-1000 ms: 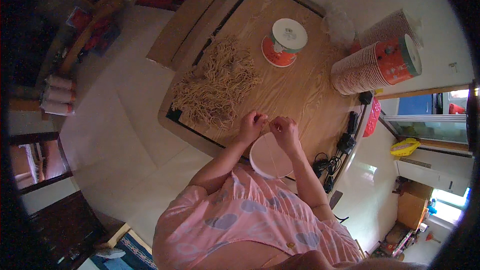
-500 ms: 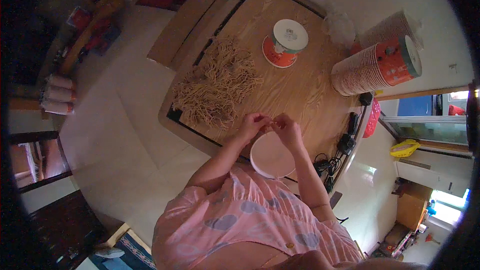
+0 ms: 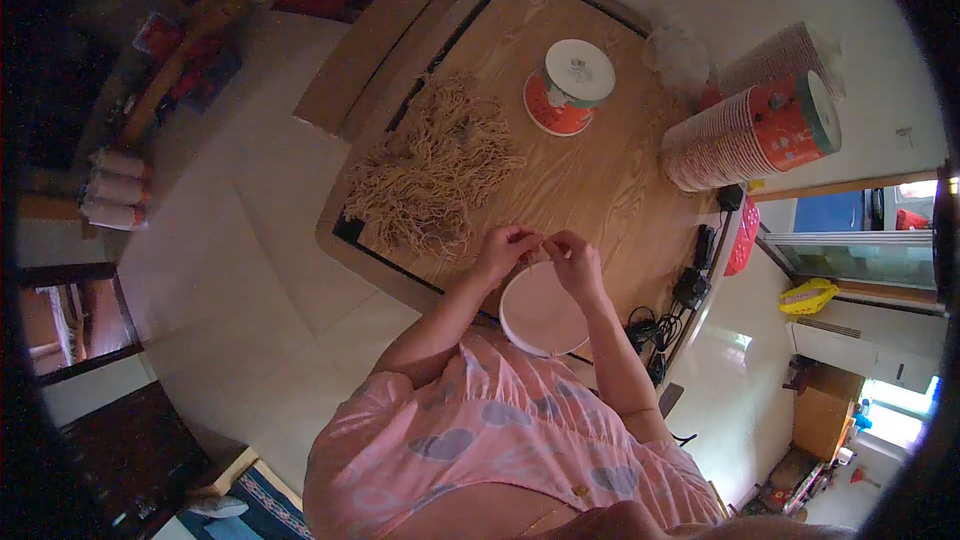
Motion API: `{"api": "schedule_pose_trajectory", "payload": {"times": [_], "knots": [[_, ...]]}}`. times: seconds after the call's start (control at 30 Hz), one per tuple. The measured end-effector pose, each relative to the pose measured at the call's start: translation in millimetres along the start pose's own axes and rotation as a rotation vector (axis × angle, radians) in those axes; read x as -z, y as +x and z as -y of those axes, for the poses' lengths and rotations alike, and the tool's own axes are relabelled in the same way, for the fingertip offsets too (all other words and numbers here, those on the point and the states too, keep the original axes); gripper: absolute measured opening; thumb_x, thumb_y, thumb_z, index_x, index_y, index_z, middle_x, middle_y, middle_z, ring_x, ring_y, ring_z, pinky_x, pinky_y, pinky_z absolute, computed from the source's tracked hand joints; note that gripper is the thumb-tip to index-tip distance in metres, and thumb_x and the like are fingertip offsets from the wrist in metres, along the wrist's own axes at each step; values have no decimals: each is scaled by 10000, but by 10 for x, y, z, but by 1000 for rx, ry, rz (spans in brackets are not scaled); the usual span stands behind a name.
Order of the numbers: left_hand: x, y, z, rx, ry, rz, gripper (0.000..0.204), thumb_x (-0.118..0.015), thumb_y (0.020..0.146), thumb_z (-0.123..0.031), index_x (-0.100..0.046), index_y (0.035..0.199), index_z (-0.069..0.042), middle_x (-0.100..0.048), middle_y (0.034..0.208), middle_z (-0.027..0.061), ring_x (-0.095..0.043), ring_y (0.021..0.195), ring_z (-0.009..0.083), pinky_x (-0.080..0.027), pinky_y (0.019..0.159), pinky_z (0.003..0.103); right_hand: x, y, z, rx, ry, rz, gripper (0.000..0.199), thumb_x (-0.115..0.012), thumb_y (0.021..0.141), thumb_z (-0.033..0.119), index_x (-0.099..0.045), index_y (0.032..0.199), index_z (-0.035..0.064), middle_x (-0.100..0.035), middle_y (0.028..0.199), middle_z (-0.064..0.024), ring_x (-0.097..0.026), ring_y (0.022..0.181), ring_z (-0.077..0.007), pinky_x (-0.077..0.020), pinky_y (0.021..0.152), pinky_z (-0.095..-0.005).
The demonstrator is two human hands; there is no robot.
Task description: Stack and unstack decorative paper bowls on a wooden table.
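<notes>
My left hand (image 3: 508,252) and my right hand (image 3: 574,262) meet over the near edge of the table, fingers pinched close together. Whatever thin thing lies between the fingertips is too small to make out. Just below them, against my front, is a round whitish paper bucket (image 3: 543,318), its pale round face toward me and its rim near both hands. Ahead and to the left of my left hand lies a loose heap of tan twisted cords (image 3: 435,172). Farther off stands an orange-and-green paper bucket (image 3: 560,112) with a white round face on top.
Nested paper buckets (image 3: 715,145) form a long leaning stack at the table's right, with another stack (image 3: 770,60) behind. Black adapters and cables (image 3: 655,335) run along the right edge. A clear plastic bag (image 3: 678,58) lies near the wall. A cardboard box (image 3: 365,65) stands left of the table.
My right hand's fingers have shifted slightly, still close to the left fingertips. The bucket against me has barely moved, and the rest of the table looks the same.
</notes>
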State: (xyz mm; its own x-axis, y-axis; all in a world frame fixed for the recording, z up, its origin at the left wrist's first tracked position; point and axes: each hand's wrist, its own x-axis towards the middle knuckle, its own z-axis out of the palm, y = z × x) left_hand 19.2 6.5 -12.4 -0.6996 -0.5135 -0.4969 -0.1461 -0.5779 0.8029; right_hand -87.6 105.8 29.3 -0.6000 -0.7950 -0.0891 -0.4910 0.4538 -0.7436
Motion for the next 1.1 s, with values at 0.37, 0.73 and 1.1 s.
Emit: {"api": "schedule_pose_trajectory", "payload": {"times": [0.37, 0.73, 1.1], "knots": [[51, 265, 171, -42, 138, 84, 112, -624, 759, -111, -631, 843, -37, -610, 715, 15, -537, 577, 85, -442, 509, 226, 132, 241, -420, -242, 203, 377, 151, -546, 780, 145, -609, 757, 10, -597, 692, -54, -536, 621, -120, -431, 581, -263], [30, 499, 521, -375, 308, -113, 127, -622, 729, -29, -574, 847, -30, -604, 722, 51, -582, 651, 112, -475, 582, 244, -59, 327, -734, -482, 360, 519, 202, -556, 816, 202, -634, 824, 16, -559, 664, -8, -492, 596, -71, -396, 535, -217], [165, 406, 274, -439, 379, -181, 161, -583, 775, -46, -529, 925, -67, -553, 709, 1, -529, 603, 85, -438, 534, 234, 169, 285, -446, -415, 420, 600, 115, -583, 780, 151, -609, 771, 40, -519, 617, 28, -456, 565, -54, -368, 516, -208]]}}
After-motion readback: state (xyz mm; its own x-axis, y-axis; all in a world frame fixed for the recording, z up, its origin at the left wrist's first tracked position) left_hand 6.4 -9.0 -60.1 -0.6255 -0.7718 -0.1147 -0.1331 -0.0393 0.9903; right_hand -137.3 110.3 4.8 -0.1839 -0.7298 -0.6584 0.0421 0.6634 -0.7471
